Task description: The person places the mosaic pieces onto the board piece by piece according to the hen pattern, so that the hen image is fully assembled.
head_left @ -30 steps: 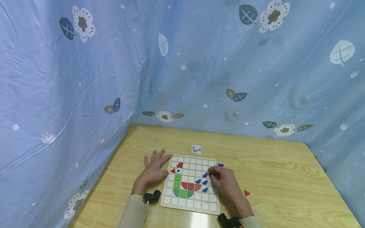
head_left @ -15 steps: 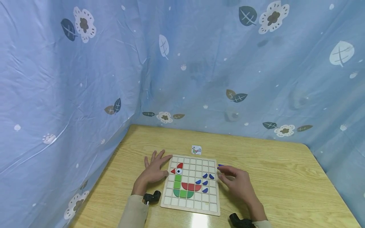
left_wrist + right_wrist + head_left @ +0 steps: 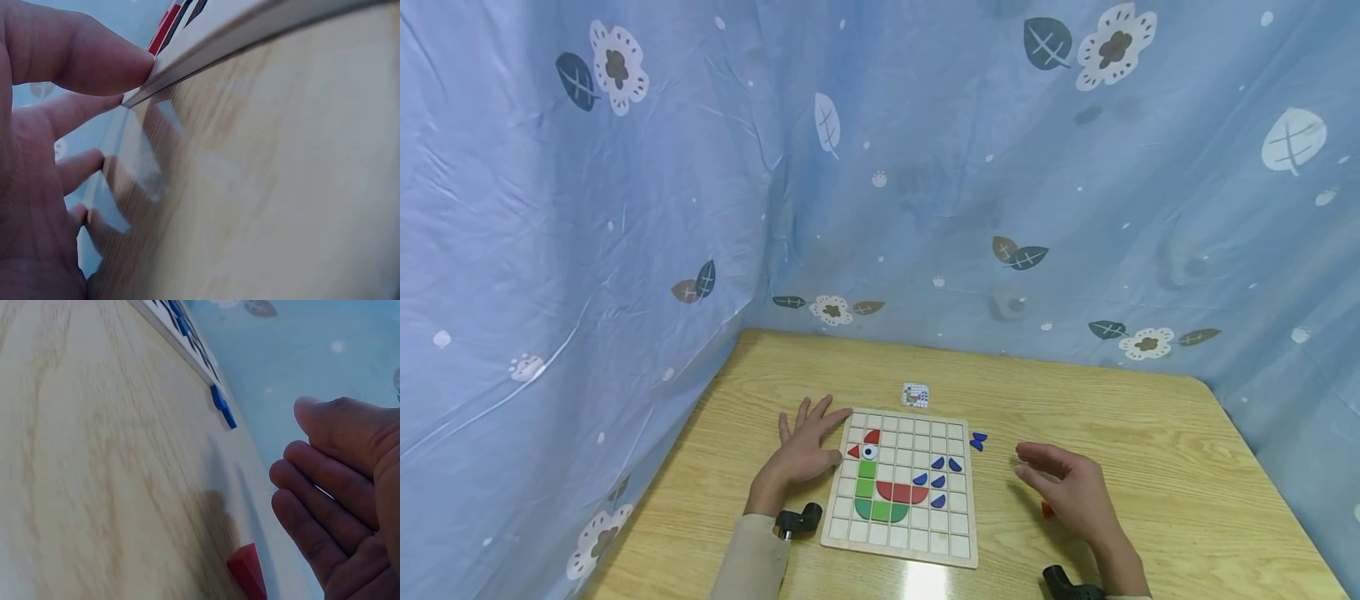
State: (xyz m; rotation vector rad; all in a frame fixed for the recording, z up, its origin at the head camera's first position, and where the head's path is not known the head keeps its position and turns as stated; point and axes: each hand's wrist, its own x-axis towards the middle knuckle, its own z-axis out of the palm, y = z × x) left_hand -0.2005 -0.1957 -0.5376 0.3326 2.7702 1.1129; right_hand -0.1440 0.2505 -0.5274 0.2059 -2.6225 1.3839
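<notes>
A square wooden grid board (image 3: 917, 433) bears flat pieces that form a bird-like figure, with several blue half-round pieces (image 3: 938, 482) on its right side. My left hand (image 3: 801, 454) is spread at the board's left edge, its thumb and index fingertip touching the rim in the left wrist view. Out to the right of the board, my right hand (image 3: 1067, 492) hovers over the table with relaxed fingers and holds nothing. Below it lies a red triangle piece (image 3: 249, 570), mostly covered by the hand in the head view. Two blue pieces (image 3: 977, 441) lie just off the board's right edge.
A small printed card (image 3: 915, 395) with a similar grid figure lies behind the board. The wooden table (image 3: 1157, 450) reaches out to the right. A blue patterned curtain (image 3: 925, 167) hangs along its back and left sides.
My right hand has left a blue piece in the board's right part and moved rightward, past the two blue pieces, to over the red triangle. The left hand stays put.
</notes>
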